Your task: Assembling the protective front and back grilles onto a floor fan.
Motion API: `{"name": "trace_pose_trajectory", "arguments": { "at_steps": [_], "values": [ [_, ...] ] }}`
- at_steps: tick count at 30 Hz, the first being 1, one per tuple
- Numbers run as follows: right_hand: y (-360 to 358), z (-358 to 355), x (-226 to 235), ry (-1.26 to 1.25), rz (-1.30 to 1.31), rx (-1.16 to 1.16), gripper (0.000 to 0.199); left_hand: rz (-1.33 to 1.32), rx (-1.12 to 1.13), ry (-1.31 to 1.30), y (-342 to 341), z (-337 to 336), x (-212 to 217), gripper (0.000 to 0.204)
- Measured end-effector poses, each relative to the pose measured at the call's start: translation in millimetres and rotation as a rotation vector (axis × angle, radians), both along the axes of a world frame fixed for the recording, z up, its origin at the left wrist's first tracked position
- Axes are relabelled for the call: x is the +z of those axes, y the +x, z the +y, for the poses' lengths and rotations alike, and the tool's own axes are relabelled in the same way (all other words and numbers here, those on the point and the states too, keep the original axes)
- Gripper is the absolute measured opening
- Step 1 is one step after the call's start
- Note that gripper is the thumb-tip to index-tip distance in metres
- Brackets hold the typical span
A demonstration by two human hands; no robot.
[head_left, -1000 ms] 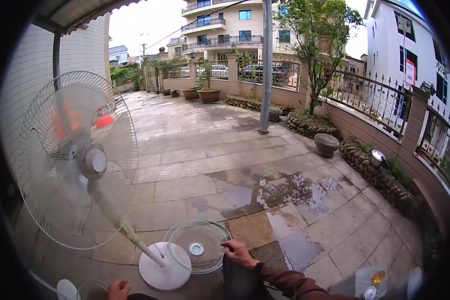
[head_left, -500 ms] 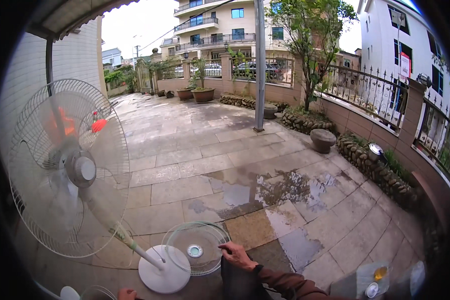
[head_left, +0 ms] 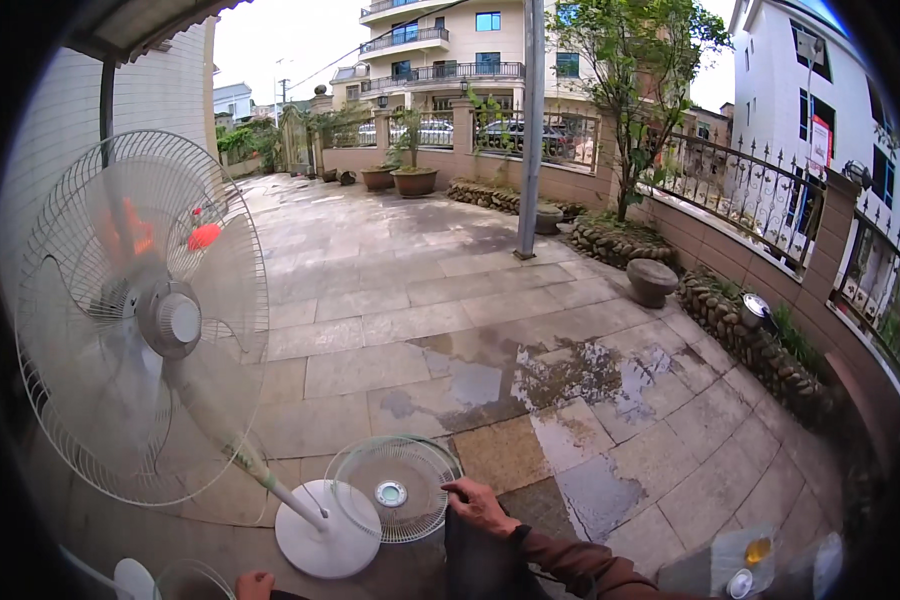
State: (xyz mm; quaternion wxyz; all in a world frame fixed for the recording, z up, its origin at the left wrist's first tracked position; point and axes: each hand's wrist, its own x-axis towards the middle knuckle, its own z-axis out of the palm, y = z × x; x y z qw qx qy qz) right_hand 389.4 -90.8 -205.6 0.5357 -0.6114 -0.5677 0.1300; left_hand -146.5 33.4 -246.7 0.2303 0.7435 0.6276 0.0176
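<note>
My right hand [head_left: 482, 507] has its fingers curled at the right rim of a round wire fan guard [head_left: 391, 494] with a pale disc at its centre. The guard overlaps the edge of the white round base [head_left: 310, 545] of a standing fan [head_left: 173, 318]. At the lower edge my left hand [head_left: 255, 586] shows only in part, its fingers folded; what they hold, if anything, is hidden. Just left of it is a ring-shaped rim [head_left: 192, 580], cut off by the frame. The big fan rises tilted on the left, its blades looking smeared behind the wire cage.
Stone paving [head_left: 370, 365] carries a wet puddle [head_left: 570, 375]. A metal post [head_left: 530, 130] stands ahead. Stone-edged planting, a round stone pot [head_left: 652, 281] and a railed wall line the right. Clear packaging with a yellow item [head_left: 758, 550] lies at lower right.
The whole view has shifted slightly, with the background lower and a little to the right. My right hand stays at the guard's rim; slightly more of my left hand shows.
</note>
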Motion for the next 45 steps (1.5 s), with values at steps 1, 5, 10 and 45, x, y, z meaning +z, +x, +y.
{"name": "trace_pose_trajectory", "arguments": {
  "at_steps": [1, 5, 10, 45],
  "values": [
    [-3.0, 2.5, 0.8, 0.011, 0.005, 0.014, 0.022, 0.058, -0.063, 0.054, -19.0, 2.4, -21.9, 0.045],
    [2.6, -1.1, -2.7, -0.013, -0.013, -0.009, 0.022, -0.081, 0.031, -0.02, 14.7, -6.0, 17.8, 0.044],
    [0.8, 0.4, -4.6, -0.048, 0.013, 0.006, 0.022, -0.055, 0.075, 0.036, 10.1, -9.3, 8.2, 0.043],
    [-4.6, -2.2, 3.5, -0.02, -0.056, -0.003, 0.021, -0.241, 0.212, 0.161, 10.8, -23.0, 11.8, 0.033]
  ]
}}
